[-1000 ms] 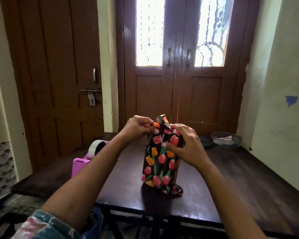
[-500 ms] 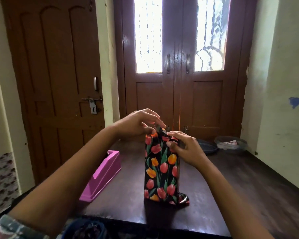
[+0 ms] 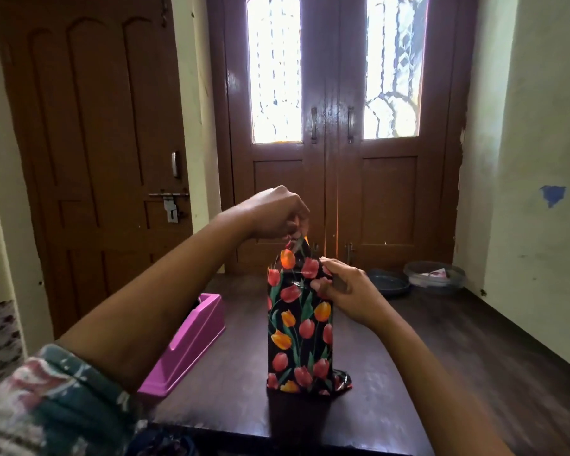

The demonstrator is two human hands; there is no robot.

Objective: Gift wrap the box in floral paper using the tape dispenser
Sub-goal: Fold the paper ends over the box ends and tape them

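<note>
Box (image 3: 298, 340) stands upright on tabletop (image 3: 458, 357), toward the front edge, sleeved in floral paper (image 3: 305, 268) w/ tulip print. Its bottom end looks folded under, w/ a crumpled bit of paper sticking out at lower right.

Left hand (image 3: 273, 213) sits above the top end, fingers (image 3: 298, 222) clenched in a pinch on the top flap, drawing it up to a peak. Right hand (image 3: 349, 291) is at the box's upper right side, fingers curled, thumb & fingertips grasping the paper at the fold there.

Tape dispenser (image 3: 185, 343), pink, lies on the tabletop just left of the box, not touching it; neither hand is on it. Can't tell if any tape is on the top end yet.

Step in hand, as I judge it: closing the top end, w/ flaps being gathered & creased. Body + bottom look done, so the task is well along.

Next move prob. calls for:
- folding the peaked flap down flat over the top
- pinning it w/ one hand
- freeing the other to reach left for the dispenser & pull a strip

Paper looks glossy, so it may spring back if let go early.
</note>
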